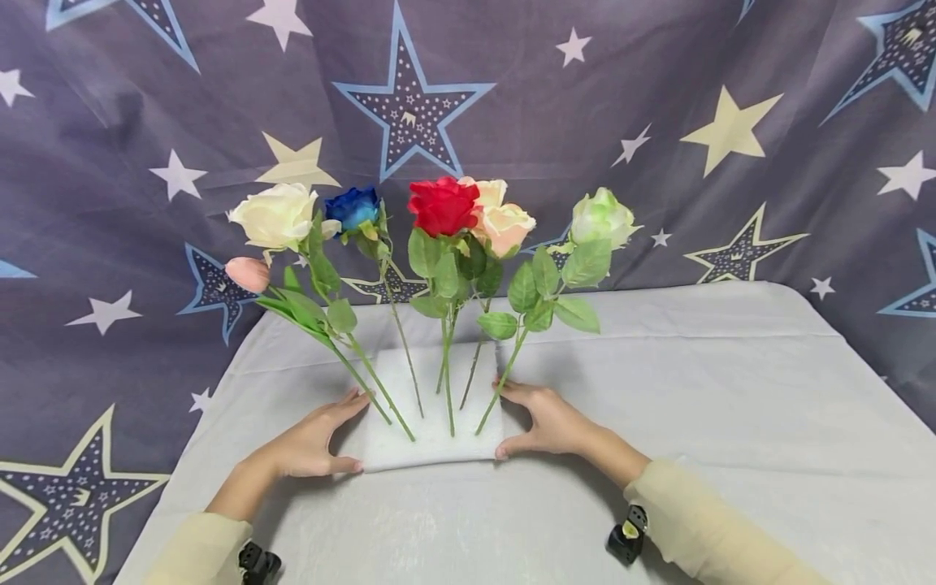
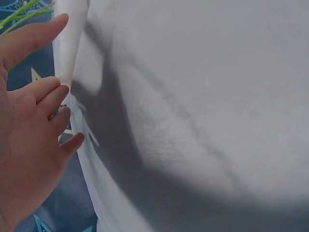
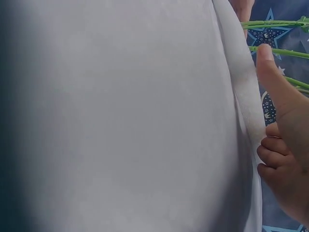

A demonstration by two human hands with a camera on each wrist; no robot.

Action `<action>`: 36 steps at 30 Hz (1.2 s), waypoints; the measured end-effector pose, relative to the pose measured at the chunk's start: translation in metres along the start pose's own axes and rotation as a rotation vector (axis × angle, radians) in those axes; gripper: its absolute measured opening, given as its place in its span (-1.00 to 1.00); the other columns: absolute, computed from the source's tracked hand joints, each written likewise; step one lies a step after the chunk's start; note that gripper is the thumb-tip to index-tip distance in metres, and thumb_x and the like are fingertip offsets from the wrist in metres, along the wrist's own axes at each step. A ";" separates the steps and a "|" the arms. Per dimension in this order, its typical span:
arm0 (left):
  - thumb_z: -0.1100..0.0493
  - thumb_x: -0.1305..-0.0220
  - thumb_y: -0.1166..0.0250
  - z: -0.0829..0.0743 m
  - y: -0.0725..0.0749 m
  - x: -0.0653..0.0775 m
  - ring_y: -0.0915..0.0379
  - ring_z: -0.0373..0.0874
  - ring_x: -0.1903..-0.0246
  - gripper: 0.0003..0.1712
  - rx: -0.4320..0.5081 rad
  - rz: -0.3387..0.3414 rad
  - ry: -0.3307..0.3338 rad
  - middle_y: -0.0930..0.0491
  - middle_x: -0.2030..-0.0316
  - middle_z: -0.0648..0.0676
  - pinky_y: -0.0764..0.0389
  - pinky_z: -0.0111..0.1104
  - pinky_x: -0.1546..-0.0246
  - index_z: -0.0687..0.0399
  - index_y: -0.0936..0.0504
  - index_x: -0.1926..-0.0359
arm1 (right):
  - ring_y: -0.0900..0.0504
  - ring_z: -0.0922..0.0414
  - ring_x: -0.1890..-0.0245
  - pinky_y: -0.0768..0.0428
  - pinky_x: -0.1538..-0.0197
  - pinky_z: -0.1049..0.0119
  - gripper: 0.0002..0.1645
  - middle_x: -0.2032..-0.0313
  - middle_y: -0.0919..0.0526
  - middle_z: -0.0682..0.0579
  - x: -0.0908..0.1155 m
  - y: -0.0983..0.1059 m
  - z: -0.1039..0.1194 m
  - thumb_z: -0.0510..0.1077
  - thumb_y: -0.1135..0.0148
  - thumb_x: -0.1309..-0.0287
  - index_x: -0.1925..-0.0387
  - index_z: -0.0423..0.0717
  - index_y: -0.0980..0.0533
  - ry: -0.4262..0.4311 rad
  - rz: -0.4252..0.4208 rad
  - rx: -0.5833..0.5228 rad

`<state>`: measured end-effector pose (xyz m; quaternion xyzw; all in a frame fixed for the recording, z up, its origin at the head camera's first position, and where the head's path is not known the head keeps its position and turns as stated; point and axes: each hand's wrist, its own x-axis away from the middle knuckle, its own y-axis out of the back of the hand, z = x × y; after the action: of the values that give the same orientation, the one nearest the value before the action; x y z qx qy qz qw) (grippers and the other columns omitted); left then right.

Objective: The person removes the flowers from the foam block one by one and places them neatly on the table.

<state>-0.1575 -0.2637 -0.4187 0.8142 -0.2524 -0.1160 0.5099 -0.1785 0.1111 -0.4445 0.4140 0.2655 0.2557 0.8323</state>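
Observation:
A flat white foam block (image 1: 431, 452) lies on the table, with several artificial flowers stuck upright or leaning in it. My left hand (image 1: 314, 440) touches its left side, thumb near the front corner and fingers further back. On the opposite side, my right hand (image 1: 550, 420) rests against the edge the same way. The left wrist view shows the left fingertips (image 2: 63, 89) right at the block's edge, fairly straight. From left to right stand a pink tulip (image 1: 247, 275), white rose (image 1: 274, 216), blue rose (image 1: 352, 209), red rose (image 1: 443, 206), peach roses (image 1: 506, 227) and a pale green rose (image 1: 602, 218).
A light grey cloth covers the table (image 1: 717, 422). Behind it hangs a dark curtain (image 1: 570, 122) patterned with stars. The leafy stem of the pale green rose leans out to the right; the tulip leans left above my left hand. Small black cameras (image 1: 627, 536) are strapped at both wrists.

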 end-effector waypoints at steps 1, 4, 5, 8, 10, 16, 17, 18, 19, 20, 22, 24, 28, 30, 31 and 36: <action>0.00 0.17 -0.46 0.000 0.001 0.000 -0.05 0.40 -0.31 0.09 -0.001 0.002 0.005 -0.05 -0.35 0.47 -0.18 0.23 -0.25 0.31 -0.17 -0.36 | -0.37 -0.08 -0.27 -0.37 -0.32 0.13 0.18 -0.25 -0.36 -0.25 -0.001 -0.001 0.000 0.29 -0.46 0.32 -0.26 -0.33 -0.30 0.002 -0.005 0.000; 0.00 0.18 -0.46 0.000 0.002 0.001 -0.05 0.40 -0.31 0.10 0.007 0.002 0.007 -0.05 -0.34 0.49 -0.18 0.23 -0.25 0.32 -0.17 -0.36 | -0.39 -0.08 -0.26 -0.38 -0.31 0.15 0.18 -0.24 -0.39 -0.24 -0.002 -0.003 0.002 0.30 -0.46 0.34 -0.25 -0.32 -0.32 0.010 -0.026 0.009; 0.00 0.18 -0.46 0.000 0.003 0.001 -0.05 0.40 -0.31 0.10 0.009 0.001 0.008 -0.06 -0.33 0.49 -0.17 0.23 -0.26 0.31 -0.17 -0.36 | -0.40 -0.08 -0.25 -0.39 -0.30 0.14 0.18 -0.23 -0.40 -0.24 -0.003 -0.004 0.003 0.30 -0.46 0.35 -0.24 -0.32 -0.32 0.015 -0.034 0.010; -0.04 0.18 -0.46 0.001 0.003 0.002 -0.05 0.40 -0.31 0.11 0.005 -0.005 0.011 -0.07 -0.33 0.50 -0.18 0.22 -0.26 0.31 -0.16 -0.36 | -0.43 -0.08 -0.23 -0.41 -0.29 0.14 0.18 -0.21 -0.43 -0.24 -0.004 -0.007 0.005 0.29 -0.48 0.38 -0.22 -0.33 -0.34 0.025 -0.054 0.010; -0.07 0.18 -0.46 0.002 0.004 0.003 -0.06 0.39 -0.30 0.12 -0.001 -0.009 0.019 -0.08 -0.32 0.49 -0.18 0.22 -0.25 0.30 -0.16 -0.37 | -0.44 -0.08 -0.23 -0.41 -0.28 0.14 0.17 -0.21 -0.43 -0.24 -0.005 -0.008 0.007 0.29 -0.48 0.38 -0.22 -0.33 -0.35 0.026 -0.057 0.010; -0.12 0.17 -0.45 0.006 0.005 0.006 -0.06 0.41 -0.30 0.13 0.007 -0.020 0.033 -0.09 -0.33 0.49 -0.17 0.24 -0.25 0.28 -0.16 -0.37 | -0.42 -0.07 -0.24 -0.39 -0.30 0.17 0.17 -0.23 -0.40 -0.24 -0.008 -0.013 0.010 0.30 -0.48 0.37 -0.23 -0.32 -0.34 0.006 -0.040 0.002; -0.12 0.17 -0.45 0.006 0.006 0.007 -0.05 0.41 -0.30 0.14 0.005 -0.022 0.035 -0.09 -0.33 0.48 -0.17 0.24 -0.25 0.27 -0.16 -0.37 | -0.41 -0.07 -0.25 -0.39 -0.30 0.17 0.17 -0.23 -0.39 -0.24 -0.009 -0.013 0.011 0.30 -0.47 0.37 -0.23 -0.31 -0.34 0.001 -0.037 0.000; -0.13 0.17 -0.45 0.007 0.006 0.007 -0.05 0.41 -0.30 0.14 0.002 -0.024 0.038 -0.09 -0.33 0.48 -0.17 0.24 -0.25 0.26 -0.16 -0.38 | -0.41 -0.07 -0.25 -0.39 -0.30 0.17 0.17 -0.24 -0.39 -0.24 -0.009 -0.014 0.011 0.31 -0.47 0.37 -0.23 -0.30 -0.34 -0.004 -0.034 0.000; -0.14 0.17 -0.45 0.007 0.006 0.007 -0.05 0.41 -0.30 0.14 0.000 -0.027 0.038 -0.10 -0.33 0.48 -0.17 0.24 -0.25 0.26 -0.16 -0.38 | -0.41 -0.07 -0.25 -0.39 -0.30 0.17 0.17 -0.25 -0.38 -0.23 -0.010 -0.015 0.011 0.31 -0.47 0.37 -0.23 -0.30 -0.34 -0.010 -0.031 -0.001; -0.14 0.17 -0.45 0.008 0.007 0.008 -0.05 0.41 -0.30 0.14 0.000 -0.030 0.038 -0.10 -0.33 0.48 -0.17 0.24 -0.25 0.25 -0.16 -0.38 | -0.40 -0.06 -0.26 -0.39 -0.31 0.18 0.17 -0.25 -0.37 -0.23 -0.011 -0.015 0.012 0.31 -0.47 0.37 -0.24 -0.29 -0.34 -0.014 -0.027 -0.006; -0.13 0.17 -0.45 0.008 0.007 0.008 -0.04 0.41 -0.31 0.13 0.002 -0.033 0.040 -0.09 -0.33 0.47 -0.17 0.24 -0.25 0.25 -0.17 -0.37 | -0.39 -0.06 -0.26 -0.39 -0.31 0.18 0.17 -0.26 -0.36 -0.22 -0.012 -0.017 0.012 0.31 -0.47 0.37 -0.24 -0.27 -0.33 -0.019 -0.023 -0.010; -0.12 0.17 -0.45 0.009 0.007 0.009 -0.03 0.40 -0.31 0.13 0.007 -0.033 0.042 -0.08 -0.34 0.47 -0.17 0.23 -0.25 0.27 -0.18 -0.37 | -0.39 -0.06 -0.26 -0.39 -0.30 0.18 0.17 -0.26 -0.36 -0.22 -0.013 -0.017 0.013 0.30 -0.48 0.37 -0.24 -0.27 -0.34 -0.017 -0.022 -0.014; -0.12 0.15 -0.45 0.010 0.007 0.009 -0.02 0.40 -0.32 0.11 0.011 -0.034 0.052 -0.05 -0.35 0.46 -0.15 0.23 -0.26 0.28 -0.18 -0.36 | -0.40 -0.06 -0.26 -0.40 -0.30 0.17 0.16 -0.26 -0.36 -0.22 -0.013 -0.017 0.015 0.30 -0.48 0.36 -0.24 -0.26 -0.34 -0.017 -0.025 -0.008; -0.14 0.14 -0.44 0.011 0.007 0.009 -0.03 0.41 -0.31 0.10 0.008 -0.042 0.057 -0.05 -0.35 0.46 -0.15 0.25 -0.25 0.26 -0.18 -0.37 | -0.39 -0.06 -0.26 -0.39 -0.31 0.17 0.16 -0.27 -0.35 -0.22 -0.013 -0.016 0.016 0.30 -0.48 0.35 -0.25 -0.26 -0.33 -0.023 -0.024 -0.007; -0.15 0.13 -0.43 0.011 0.007 0.008 -0.03 0.42 -0.31 0.10 0.005 -0.047 0.061 -0.06 -0.35 0.46 -0.14 0.26 -0.25 0.24 -0.18 -0.37 | -0.39 -0.06 -0.27 -0.39 -0.31 0.16 0.17 -0.27 -0.34 -0.22 -0.013 -0.016 0.016 0.29 -0.48 0.35 -0.26 -0.26 -0.32 -0.027 -0.023 -0.007; -0.21 0.11 -0.42 0.012 0.008 0.005 -0.04 0.41 -0.31 0.08 -0.012 -0.077 0.077 -0.10 -0.34 0.43 -0.14 0.28 -0.24 0.17 -0.20 -0.38 | -0.36 -0.08 -0.28 -0.37 -0.32 0.13 0.17 -0.29 -0.32 -0.23 -0.014 -0.016 0.018 0.28 -0.48 0.34 -0.28 -0.26 -0.29 -0.043 -0.013 -0.015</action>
<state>-0.1609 -0.2779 -0.4169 0.8241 -0.2006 -0.1058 0.5191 -0.1737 0.0842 -0.4452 0.4115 0.2483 0.2435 0.8425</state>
